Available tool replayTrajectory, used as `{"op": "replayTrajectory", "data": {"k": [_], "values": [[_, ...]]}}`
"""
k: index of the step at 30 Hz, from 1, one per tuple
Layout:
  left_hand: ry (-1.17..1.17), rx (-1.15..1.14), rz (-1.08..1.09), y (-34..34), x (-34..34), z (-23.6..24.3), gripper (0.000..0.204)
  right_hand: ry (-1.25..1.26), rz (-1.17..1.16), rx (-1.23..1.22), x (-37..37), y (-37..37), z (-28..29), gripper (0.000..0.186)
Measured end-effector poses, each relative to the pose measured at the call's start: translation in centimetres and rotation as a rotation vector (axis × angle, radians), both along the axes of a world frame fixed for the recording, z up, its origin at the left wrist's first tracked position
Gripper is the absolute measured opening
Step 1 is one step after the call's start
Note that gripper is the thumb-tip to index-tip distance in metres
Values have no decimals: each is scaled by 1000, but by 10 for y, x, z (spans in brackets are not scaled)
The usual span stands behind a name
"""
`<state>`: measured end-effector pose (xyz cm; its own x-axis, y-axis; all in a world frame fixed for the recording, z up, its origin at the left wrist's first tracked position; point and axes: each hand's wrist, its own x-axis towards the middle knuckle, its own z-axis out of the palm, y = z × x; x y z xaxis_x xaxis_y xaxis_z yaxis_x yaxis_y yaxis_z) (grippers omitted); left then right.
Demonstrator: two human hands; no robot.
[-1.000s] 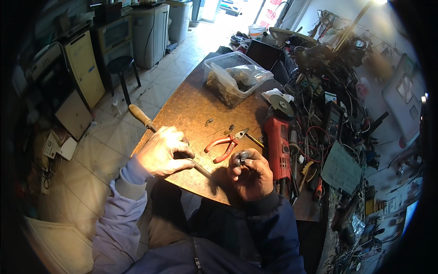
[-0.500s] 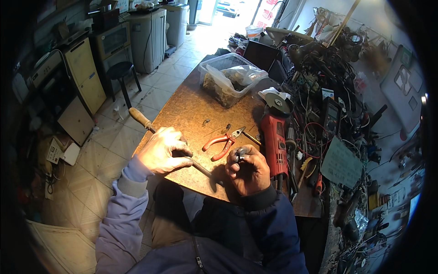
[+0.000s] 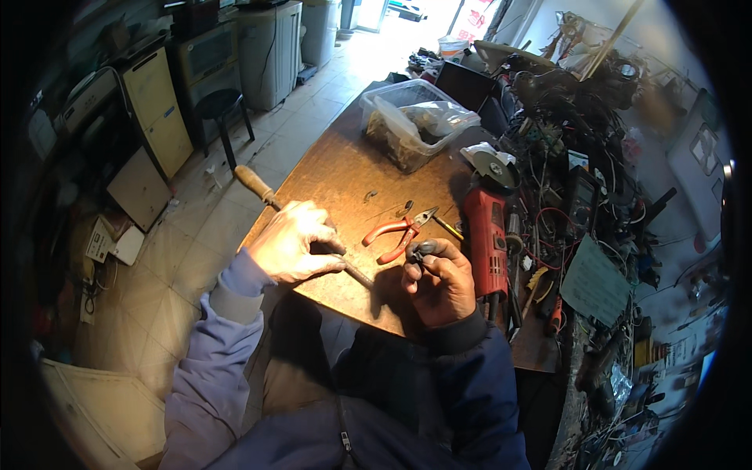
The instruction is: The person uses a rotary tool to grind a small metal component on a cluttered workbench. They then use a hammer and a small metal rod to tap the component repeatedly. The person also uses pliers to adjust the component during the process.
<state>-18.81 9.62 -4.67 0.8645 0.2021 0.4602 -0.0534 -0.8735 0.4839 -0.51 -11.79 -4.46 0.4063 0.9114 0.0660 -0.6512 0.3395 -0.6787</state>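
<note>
My left hand is closed around a long file with a wooden handle, which slants over the near edge of the wooden bench. Its dark metal blade comes out past my thumb toward my right hand. Between thumb and fingertips, my right hand pinches a small dark part; fingers cover some of it, and its exact kind is unclear. Red-handled pliers lie with jaws parted just beyond that hand. Beside them rests a thin yellow-and-black rod. Tiny dark pieces lie farther up the bench.
A red angle grinder lies right of my right hand. Behind it are a multimeter and a heap of tangled cables. At the far end stands a clear plastic box with a bag inside. A black stool is left of the bench.
The whole view has shifted, so the bench and both hands appear farther right. My right fingers have turned slightly around the small dark part. Both hands keep their grip.
</note>
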Motion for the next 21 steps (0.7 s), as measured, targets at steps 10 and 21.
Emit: {"op": "replayTrajectory", "data": {"k": [10, 21], "values": [[-9, -6, -20, 4, 0, -5, 26, -980, -258, -257, -18, 2, 0, 17], [-52, 20, -18, 4, 2, -10, 27, -1772, -320, -400, -22, -3, 17, 19]]}}
